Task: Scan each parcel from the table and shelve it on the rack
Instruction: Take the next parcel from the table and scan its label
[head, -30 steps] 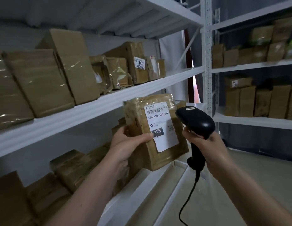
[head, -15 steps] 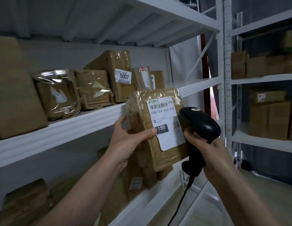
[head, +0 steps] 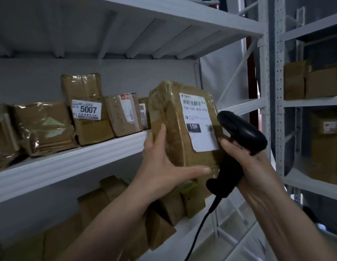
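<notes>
White metal shelving filled the head view, with the rack (head: 73, 162) running from the left toward a perforated upright (head: 276, 91) right of centre. On the middle shelf, taped brown parcels stood in a row: a crumpled one (head: 43, 127) wrapped in glossy film at the left, a taller one (head: 86, 108) bearing a label printed 5007, then a smaller box (head: 123, 113) with a red-marked white label. More brown parcels (head: 163, 206) leaned together on the shelf below. A second rack (head: 314, 102) at the right held blurred cardboard boxes.

The parcel (head: 175, 125) being handled was up in front of the middle shelf's edge, just right of the shelved row, tilted slightly and held in the air. Its white label (head: 198, 123) faced the camera, showing a barcode, the line 15H-159-A03-210 and a black block reading 15H. The left hand (head: 163, 166) gripped it from below and from the left, thumb lying along the bottom edge and fingers pressed against the left side. The right hand (head: 244, 157) was curled round the grip of a black barcode scanner (head: 241, 132), whose head sat just beside the parcel's right edge, near the label. The scanner's black cable (head: 197, 234) hung down from the handle.
</notes>
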Tool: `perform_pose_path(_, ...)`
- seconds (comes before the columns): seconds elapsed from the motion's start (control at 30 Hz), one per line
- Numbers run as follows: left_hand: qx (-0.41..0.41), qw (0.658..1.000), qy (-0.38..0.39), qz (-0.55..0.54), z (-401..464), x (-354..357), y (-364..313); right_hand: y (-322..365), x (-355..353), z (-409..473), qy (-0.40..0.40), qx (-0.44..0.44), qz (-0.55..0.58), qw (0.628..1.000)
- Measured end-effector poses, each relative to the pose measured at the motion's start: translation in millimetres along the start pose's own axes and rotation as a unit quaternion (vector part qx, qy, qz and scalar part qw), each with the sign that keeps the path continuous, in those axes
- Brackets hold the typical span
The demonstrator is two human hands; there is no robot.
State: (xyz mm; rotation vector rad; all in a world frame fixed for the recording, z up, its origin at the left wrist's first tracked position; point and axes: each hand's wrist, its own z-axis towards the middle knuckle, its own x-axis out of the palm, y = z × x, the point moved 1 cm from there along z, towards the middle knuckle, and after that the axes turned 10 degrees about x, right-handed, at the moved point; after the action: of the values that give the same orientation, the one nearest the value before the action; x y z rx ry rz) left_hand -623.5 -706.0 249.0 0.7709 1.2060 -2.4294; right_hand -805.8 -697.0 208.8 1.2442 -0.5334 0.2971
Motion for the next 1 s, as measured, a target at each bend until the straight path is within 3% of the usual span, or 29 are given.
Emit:
perform_pose_path(0.07,0.002,0.999,-0.011,0.034,14.7,11.6,-9.8,10.4,-4.4,13.8,0.026,-0.003,0.016,1.0)
perform_pose_path(0.17,0.03,0.994,-0.092,0.058,45.6,13.6,-26.1,28.0,-2.6,38.4,0.06,-0.003,0.038,0.997)
perform_pose_path(0.37,0.067,0.976,-0.16,0.128,130.4,-4.7,-61.1,62.0,15.2,94.8,0.064,0.037,0.065,0.995)
perform_pose_path(0.53,0.011,0.973,-0.196,0.124,193.7,-15.9,-66.1,73.1,26.8,133.2,0.088,0.104,0.083,0.987)
perform_pose_path(0.73,-0.06,0.948,-0.157,0.272,223.7,-19.5,-49.8,69.5,31.4,159.3,0.103,0.191,0.078,0.973)
perform_pose_path(0.83,-0.028,0.944,-0.151,0.293,229.8,-19.9,-45.7,65.1,35.3,168.2,0.1,0.201,0.066,0.972)
perform_pose_path(0.9,0.006,0.943,-0.102,0.318,231.8,-19.8,-45.6,62.6,36.9,173.1,0.097,0.203,0.055,0.973)
perform_pose_path(1.0,0.027,0.916,-0.051,0.398,233.2,-19.1,-46.5,56.1,36.0,182.0,0.086,0.194,0.051,0.976)
